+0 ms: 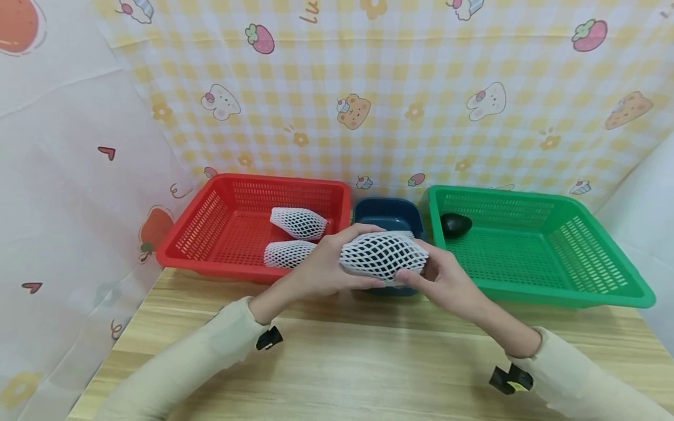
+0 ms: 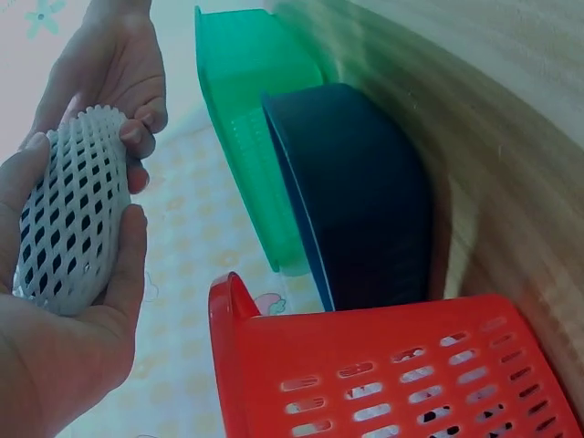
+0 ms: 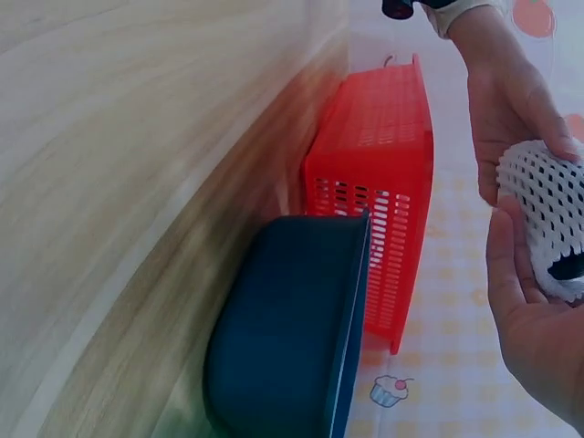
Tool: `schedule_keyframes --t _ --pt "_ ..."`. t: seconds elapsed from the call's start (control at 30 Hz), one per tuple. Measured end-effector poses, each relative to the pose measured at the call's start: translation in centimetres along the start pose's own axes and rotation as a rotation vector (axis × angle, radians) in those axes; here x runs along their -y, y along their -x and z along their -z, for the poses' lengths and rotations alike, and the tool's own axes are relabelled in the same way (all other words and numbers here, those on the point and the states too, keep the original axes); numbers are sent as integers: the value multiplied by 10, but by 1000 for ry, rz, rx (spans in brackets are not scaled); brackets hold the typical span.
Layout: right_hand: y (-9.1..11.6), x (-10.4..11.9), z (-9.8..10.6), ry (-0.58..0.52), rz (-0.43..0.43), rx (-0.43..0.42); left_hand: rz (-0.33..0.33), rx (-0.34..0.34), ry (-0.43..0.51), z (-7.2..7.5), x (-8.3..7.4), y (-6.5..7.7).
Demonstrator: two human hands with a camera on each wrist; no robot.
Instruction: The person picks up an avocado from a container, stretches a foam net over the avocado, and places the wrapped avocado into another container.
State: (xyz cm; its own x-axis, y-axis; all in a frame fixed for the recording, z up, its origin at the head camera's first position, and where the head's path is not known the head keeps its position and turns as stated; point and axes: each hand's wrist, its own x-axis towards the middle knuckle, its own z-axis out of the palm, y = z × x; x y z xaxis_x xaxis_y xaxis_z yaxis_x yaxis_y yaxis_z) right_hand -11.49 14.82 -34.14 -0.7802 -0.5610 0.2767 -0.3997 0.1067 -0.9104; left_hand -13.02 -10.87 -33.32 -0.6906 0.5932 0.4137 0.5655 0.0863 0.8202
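Above the blue bin (image 1: 389,206), both hands hold a dark avocado in a white foam net (image 1: 384,255). My left hand (image 1: 325,266) grips its left end, thumb and fingers on opposite sides. At the other end, my right hand (image 1: 447,279) has its thumb pressed on the front of the net and its fingers behind. The right wrist view shows the dark skin (image 3: 569,266) bare at the net's open end, beside the right palm. Another dark avocado (image 1: 455,225), without a net, lies in the left end of the green basket (image 1: 547,297).
To the left stands a red basket (image 1: 253,178) with two netted fruits inside, a rear one (image 1: 300,223) and a front one (image 1: 288,255). The blue bin sits between the two baskets on a wooden table (image 1: 337,362). A patterned cloth (image 1: 395,76) hangs close behind them.
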Motion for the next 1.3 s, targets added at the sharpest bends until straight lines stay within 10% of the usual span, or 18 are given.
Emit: schedule_keyframes --t 0.37,0.7,1.0,1.3 --pt "1 5 8 38 -69 58 -17 -27 8 4 1 5" --pt "15 -5 40 429 -66 -23 -99 -95 -31 32 5 9" --pt "27 -14 61 686 -90 -80 16 -124 -63 66 6 21" --pt "34 -11 69 713 -218 -3 52 -171 -74 92 12 33"
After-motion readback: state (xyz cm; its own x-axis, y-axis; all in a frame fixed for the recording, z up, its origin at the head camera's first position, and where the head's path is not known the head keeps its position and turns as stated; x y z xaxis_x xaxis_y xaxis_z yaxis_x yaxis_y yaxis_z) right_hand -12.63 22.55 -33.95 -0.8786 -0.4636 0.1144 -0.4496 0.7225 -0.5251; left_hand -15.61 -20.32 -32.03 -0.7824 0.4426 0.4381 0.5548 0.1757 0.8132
